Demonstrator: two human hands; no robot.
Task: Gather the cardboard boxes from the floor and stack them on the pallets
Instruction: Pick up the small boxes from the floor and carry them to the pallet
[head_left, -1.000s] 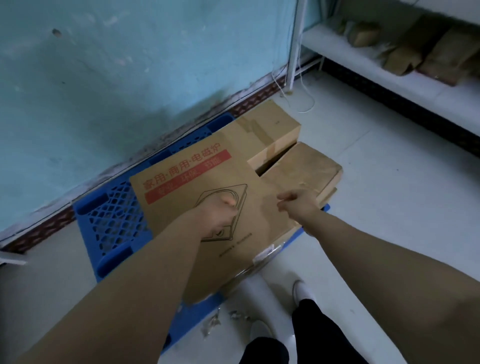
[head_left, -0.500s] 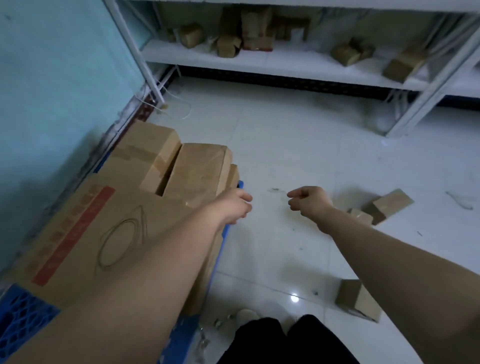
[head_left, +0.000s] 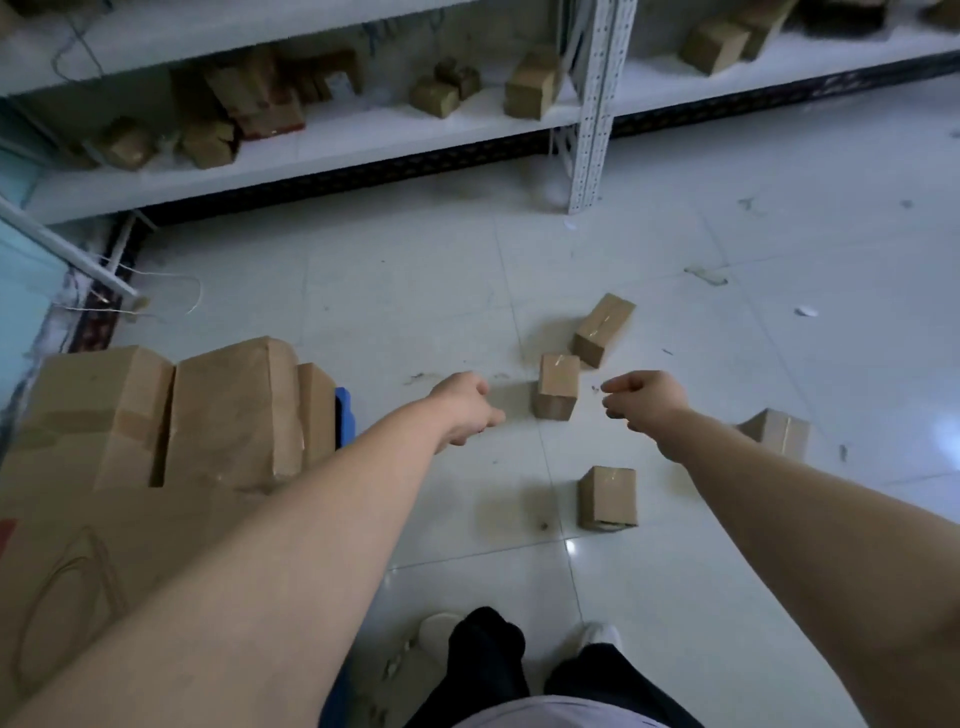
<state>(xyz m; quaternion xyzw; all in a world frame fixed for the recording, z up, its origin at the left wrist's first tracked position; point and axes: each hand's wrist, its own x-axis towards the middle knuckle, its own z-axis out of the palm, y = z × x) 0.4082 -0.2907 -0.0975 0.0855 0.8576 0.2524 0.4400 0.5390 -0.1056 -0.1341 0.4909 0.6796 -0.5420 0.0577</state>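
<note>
Four cardboard boxes (head_left: 557, 387) are seen scattered on floor (head_left: 675, 582), off pallet (head_left: 344, 415) | left hand (head_left: 465, 408), right hand (head_left: 644, 400) loosely curled, nothing held | judged light, stiff, perhaps tape-slick on top; to be gripped by opposite sides

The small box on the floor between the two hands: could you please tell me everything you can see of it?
The small box is plain brown cardboard, closed, with shiny tape along its top seam. It stands upright on the white tiled floor. Neither the left hand nor the right hand touches it; one is on each side of it.
</note>
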